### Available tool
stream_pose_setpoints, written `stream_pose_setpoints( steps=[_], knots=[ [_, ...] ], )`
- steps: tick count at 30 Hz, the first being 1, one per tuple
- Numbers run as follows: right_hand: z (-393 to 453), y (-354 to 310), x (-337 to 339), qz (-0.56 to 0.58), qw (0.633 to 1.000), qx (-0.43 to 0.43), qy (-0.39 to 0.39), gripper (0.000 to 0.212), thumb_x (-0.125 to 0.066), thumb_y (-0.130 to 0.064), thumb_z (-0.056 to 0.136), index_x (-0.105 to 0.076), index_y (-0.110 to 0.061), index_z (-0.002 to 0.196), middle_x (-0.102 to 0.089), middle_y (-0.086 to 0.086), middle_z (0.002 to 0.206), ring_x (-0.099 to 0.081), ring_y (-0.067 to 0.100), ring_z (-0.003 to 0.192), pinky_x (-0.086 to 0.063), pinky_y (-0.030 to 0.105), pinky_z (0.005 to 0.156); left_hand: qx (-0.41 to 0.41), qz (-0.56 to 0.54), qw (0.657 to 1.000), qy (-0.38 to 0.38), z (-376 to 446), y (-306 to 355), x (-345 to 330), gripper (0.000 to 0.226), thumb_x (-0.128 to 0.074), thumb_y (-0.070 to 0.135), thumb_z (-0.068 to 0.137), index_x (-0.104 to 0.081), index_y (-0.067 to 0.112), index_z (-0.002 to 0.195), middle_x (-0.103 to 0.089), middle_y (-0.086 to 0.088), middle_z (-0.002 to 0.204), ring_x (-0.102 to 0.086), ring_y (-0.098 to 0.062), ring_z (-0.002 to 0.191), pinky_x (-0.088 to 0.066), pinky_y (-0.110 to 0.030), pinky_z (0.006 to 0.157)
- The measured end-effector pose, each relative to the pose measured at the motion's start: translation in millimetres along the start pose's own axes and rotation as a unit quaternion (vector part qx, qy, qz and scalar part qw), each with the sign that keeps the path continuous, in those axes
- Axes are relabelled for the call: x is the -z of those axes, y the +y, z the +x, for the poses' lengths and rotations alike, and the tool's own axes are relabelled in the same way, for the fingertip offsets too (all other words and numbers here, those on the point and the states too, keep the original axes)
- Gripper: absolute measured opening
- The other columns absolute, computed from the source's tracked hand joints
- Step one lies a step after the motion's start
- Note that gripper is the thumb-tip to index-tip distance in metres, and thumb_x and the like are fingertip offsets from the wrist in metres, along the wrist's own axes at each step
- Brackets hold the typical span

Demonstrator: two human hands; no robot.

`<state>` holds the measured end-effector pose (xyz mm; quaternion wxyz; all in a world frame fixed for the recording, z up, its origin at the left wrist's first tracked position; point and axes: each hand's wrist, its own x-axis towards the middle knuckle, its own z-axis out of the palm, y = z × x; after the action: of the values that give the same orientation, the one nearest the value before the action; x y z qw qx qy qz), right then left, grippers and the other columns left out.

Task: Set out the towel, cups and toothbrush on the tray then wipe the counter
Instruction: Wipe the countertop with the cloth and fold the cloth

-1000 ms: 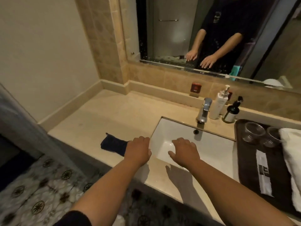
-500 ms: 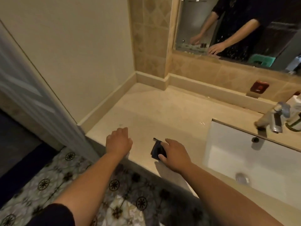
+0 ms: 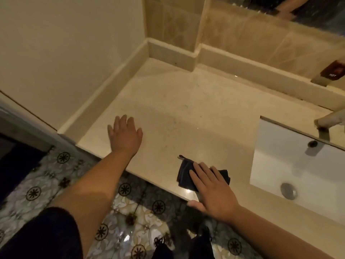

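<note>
**Flat hand on dark cloth, beige worktop left of the sink**

Beige stone worktop (image 3: 186,113), glossy, faint specks and smudges, low upstand along its left and back edges. Plain cream wall on the left, tan marble tiles at the back corner. Mirror (image 3: 298,10) strip top right, only its bottom part in frame, reflection too dark and blurred to read. White undermount sink (image 3: 291,165) at right, cut off by the frame edge; metal drain (image 3: 288,191) and overflow hole (image 3: 312,143) visible. Faucet (image 3: 328,119) only partly in view, spout end showing. Small dark red sign (image 3: 333,71) on the back ledge, text not legible. Floor (image 3: 46,184) below the worktop edge has patterned tiles with black rosettes, dark area far left unclear.

Right hand (image 3: 212,189) open and flat, fingers spread, pressing on a small dark blue cloth (image 3: 183,173) near the front edge of the worktop, just left of the sink; thumb hangs past the edge. Cloth crumpled, partly hidden under the fingers, a little loop sticks out at its top left corner. Left hand (image 3: 125,135) open, palm down, fingers spread, at the front left part of the worktop, holding nothing; cannot tell if it touches the surface. Well apart from the cloth. Dark sleeve (image 3: 43,236) at bottom left. Something dark at bottom centre, hard to make out
</note>
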<state>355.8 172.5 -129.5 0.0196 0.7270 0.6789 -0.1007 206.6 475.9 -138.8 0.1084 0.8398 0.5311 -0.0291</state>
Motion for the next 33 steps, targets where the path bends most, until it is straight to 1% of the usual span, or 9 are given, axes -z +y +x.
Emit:
stream_pose_setpoints(
  steps=[5, 9, 11, 13, 16, 20, 24, 28, 33],
  knots=[
    [-31.2, -26.0, -5.4, 0.027, 0.998, 0.058, 0.022, 0.066, -0.079, -0.018, 0.076, -0.055, -0.011, 0.137, -0.050, 0.015, 0.144, -0.049, 0.034, 0.131, -0.044, 0.051, 0.102, -0.002, -0.004, 1.000, 0.018, 19.9, -7.0, -21.0, 0.068, -0.018, 0.053, 0.101, -0.017, 0.016, 0.159, -0.007, -0.011, 0.169, 0.000, -0.031, 0.155, 0.001, -0.060, 0.121],
    [-27.5, -21.6, 22.3, 0.309, 0.950, 0.001, 0.038, 0.041, -0.037, -0.022, 0.099, -0.059, -0.025, 0.133, -0.062, -0.005, 0.134, -0.059, 0.011, 0.120, -0.051, 0.027, 0.093, 0.002, 0.015, 0.999, 0.031, 22.1, -7.7, -23.6, 0.076, -0.010, 0.059, 0.097, -0.017, 0.015, 0.159, -0.009, -0.011, 0.169, -0.003, -0.031, 0.155, -0.002, -0.060, 0.120],
    [-10.7, -7.4, 45.6, 0.573, 0.809, -0.123, -0.049, 0.049, -0.057, -0.015, 0.090, -0.060, -0.046, 0.128, -0.063, -0.020, 0.128, -0.057, 0.001, 0.119, -0.045, 0.023, 0.098, 0.002, 0.020, 0.999, 0.030, 22.4, -5.9, -22.0, 0.075, -0.012, 0.057, 0.097, -0.019, 0.014, 0.158, -0.010, -0.011, 0.169, -0.004, -0.032, 0.154, -0.004, -0.060, 0.120],
    [13.6, 17.3, 66.4, 0.756, 0.616, -0.203, -0.085, 0.045, -0.071, -0.015, 0.079, -0.069, -0.040, 0.116, -0.072, -0.006, 0.115, -0.067, 0.015, 0.104, -0.051, 0.032, 0.087, -0.002, 0.006, 0.999, 0.037, 20.9, -3.6, -19.3, 0.072, -0.021, 0.054, 0.098, -0.024, 0.013, 0.157, -0.015, -0.014, 0.167, -0.008, -0.033, 0.154, -0.006, -0.061, 0.119],
    [64.3, 68.5, 90.8, 0.817, 0.521, -0.246, -0.020, 0.033, -0.068, -0.022, 0.080, -0.070, -0.018, 0.113, -0.072, 0.015, 0.105, -0.070, 0.029, 0.086, -0.057, 0.040, 0.067, 0.008, 0.013, 0.999, 0.040, 19.8, -1.1, -16.0, 0.065, -0.032, 0.047, 0.100, -0.028, 0.011, 0.155, -0.019, -0.014, 0.167, -0.012, -0.034, 0.153, -0.010, -0.060, 0.120],
    [147.8, 143.1, 116.1, 0.748, 0.591, -0.272, 0.129, 0.019, -0.057, -0.021, 0.092, -0.069, -0.023, 0.107, -0.075, 0.003, 0.104, -0.071, 0.023, 0.097, -0.056, 0.040, 0.080, 0.008, 0.010, 0.999, 0.049, 19.1, 3.6, -10.9, 0.065, -0.030, 0.047, 0.097, -0.036, 0.008, 0.149, -0.028, -0.018, 0.163, -0.020, -0.037, 0.150, -0.017, -0.063, 0.116],
    [230.8, 212.1, 121.9, 0.526, 0.760, -0.295, 0.244, 0.019, -0.054, -0.026, 0.089, -0.071, -0.025, 0.098, -0.074, -0.005, 0.087, -0.070, 0.013, 0.086, -0.054, 0.040, 0.080, 0.005, 0.032, 0.999, 0.035, 21.2, 3.9, -5.6, 0.063, -0.030, 0.051, 0.097, -0.040, 0.008, 0.142, -0.033, -0.019, 0.158, -0.027, -0.040, 0.146, -0.026, -0.066, 0.111],
    [286.5, 265.2, 100.4, 0.211, 0.918, -0.252, 0.223, 0.034, -0.044, -0.027, 0.094, -0.057, -0.012, 0.121, -0.064, 0.017, 0.112, -0.058, 0.037, 0.102, -0.047, 0.053, 0.089, 0.014, 0.024, 0.999, 0.039, 17.1, 5.8, -5.2, 0.068, -0.035, 0.050, 0.096, -0.038, 0.006, 0.148, -0.031, -0.019, 0.160, -0.023, -0.039, 0.149, -0.021, -0.063, 0.114],
    [316.6, 290.3, 81.8, 0.026, 0.989, -0.021, 0.146, 0.041, -0.052, -0.013, 0.095, -0.046, 0.003, 0.132, -0.048, 0.026, 0.135, -0.045, 0.046, 0.114, -0.040, 0.053, 0.094, 0.028, 0.004, 0.999, 0.033, 15.4, 8.6, -3.1, 0.074, -0.032, 0.053, 0.095, -0.035, 0.009, 0.154, -0.026, -0.015, 0.164, -0.019, -0.034, 0.152, -0.015, -0.059, 0.119]
  ],
)
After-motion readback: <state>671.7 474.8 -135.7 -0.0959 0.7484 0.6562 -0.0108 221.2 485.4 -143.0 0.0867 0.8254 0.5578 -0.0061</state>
